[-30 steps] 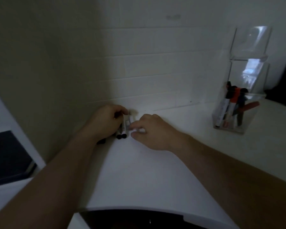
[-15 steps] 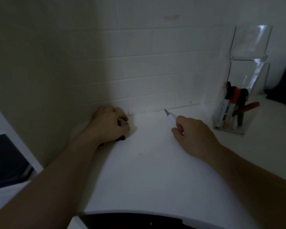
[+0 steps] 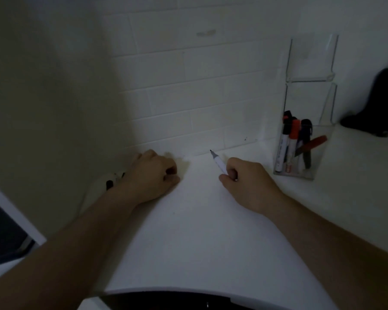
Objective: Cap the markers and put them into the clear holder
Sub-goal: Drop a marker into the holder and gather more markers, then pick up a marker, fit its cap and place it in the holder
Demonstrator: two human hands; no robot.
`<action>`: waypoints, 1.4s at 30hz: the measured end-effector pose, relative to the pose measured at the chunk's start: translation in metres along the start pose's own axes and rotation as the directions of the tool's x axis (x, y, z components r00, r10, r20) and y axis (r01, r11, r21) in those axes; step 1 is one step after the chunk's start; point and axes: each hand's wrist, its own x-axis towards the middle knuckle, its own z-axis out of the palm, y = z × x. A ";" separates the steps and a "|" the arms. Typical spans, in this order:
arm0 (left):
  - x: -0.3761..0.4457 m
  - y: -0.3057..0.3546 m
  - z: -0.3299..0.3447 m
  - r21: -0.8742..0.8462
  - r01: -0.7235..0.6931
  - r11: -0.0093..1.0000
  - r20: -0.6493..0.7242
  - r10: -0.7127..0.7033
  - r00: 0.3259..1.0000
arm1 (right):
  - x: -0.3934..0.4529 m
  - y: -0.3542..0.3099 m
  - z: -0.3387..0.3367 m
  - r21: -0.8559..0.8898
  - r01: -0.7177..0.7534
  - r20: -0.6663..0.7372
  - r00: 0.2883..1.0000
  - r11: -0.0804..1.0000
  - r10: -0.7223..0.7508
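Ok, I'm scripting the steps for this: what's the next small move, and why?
Probably bring the hands together and cap it: the right hand holds an uncapped marker, tip bare, while the left hand is curled, seemingly round a dark cap. The clear holder comes after.

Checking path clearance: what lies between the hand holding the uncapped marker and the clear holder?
Only bare white countertop, in the head view, between right hand and clear plastic holder.
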 end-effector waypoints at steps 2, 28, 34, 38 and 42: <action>0.009 0.007 -0.007 0.015 0.009 1.000 0.036 -0.010 0.999 | 0.000 0.003 -0.003 0.031 -0.002 0.009 1.000 1.000 0.002; 0.033 0.079 0.010 -0.680 0.001 0.733 -0.221 -0.206 0.953 | 0.014 0.031 -0.005 -0.151 0.112 -0.159 0.978 0.982 -0.136; 0.032 0.079 0.011 -0.604 -0.055 0.795 -0.234 -0.112 0.966 | 0.013 0.030 -0.005 -0.180 0.109 -0.151 0.979 0.978 -0.137; 0.030 0.083 0.013 -0.588 -0.144 0.796 -0.177 0.047 0.983 | 0.010 0.026 -0.007 -0.293 0.146 -0.096 0.979 0.945 -0.181; 0.028 0.085 0.013 -0.569 -0.100 0.816 -0.118 0.039 0.992 | 0.016 0.027 -0.006 -0.337 0.158 -0.077 0.978 0.928 -0.194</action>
